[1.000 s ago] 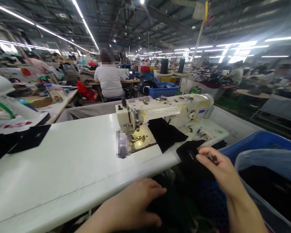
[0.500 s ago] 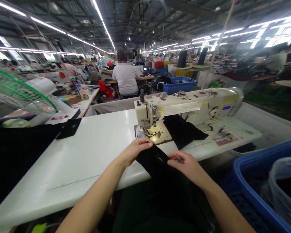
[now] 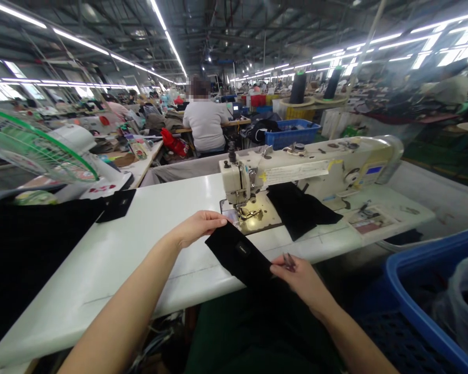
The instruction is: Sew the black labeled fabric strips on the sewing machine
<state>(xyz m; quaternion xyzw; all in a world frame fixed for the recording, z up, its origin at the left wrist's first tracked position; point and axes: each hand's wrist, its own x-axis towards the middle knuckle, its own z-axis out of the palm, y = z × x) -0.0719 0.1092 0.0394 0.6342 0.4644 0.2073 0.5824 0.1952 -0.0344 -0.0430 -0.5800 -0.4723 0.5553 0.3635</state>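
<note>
Black fabric piece (image 3: 224, 249), slanting across the front edge of a white sewing table (image 3: 179, 210), held between a person's two bare hands just in front of an industrial sewing machine (image 3: 315, 158). The left hand (image 3: 198, 227) pinches its far corner, thumb and fingers closed on the cloth near the metal needle plate (image 3: 265, 215). The right hand (image 3: 298, 272) pinches the edge nearer the body; a small pointed tool (image 3: 289, 261), perhaps thread snips, is tucked in its curled fingers, probably so that thumb and forefinger can grip freely. Held at both ends, the upper edge seems drawn straight, and a small label (image 3: 242, 249) faces up, its lettering too small to read. The lower part drops towards a dark green lap (image 3: 226, 332).

Another black piece (image 3: 300, 208) lies to the right of the needle, beneath the machine's arm, perhaps within easy reach. At far left, dark cloth (image 3: 35, 249) covers the glossy tabletop near a green-rimmed fan (image 3: 35, 148). At right stands a blue plastic basket (image 3: 393, 270) with a clear bag (image 3: 462, 280) in it.

Beyond, a co-worker in a white top (image 3: 205, 124) sits facing away, among thread cones (image 3: 298, 88), crowded workbenches and long strip lights (image 3: 167, 39) under a dark metal roof.
</note>
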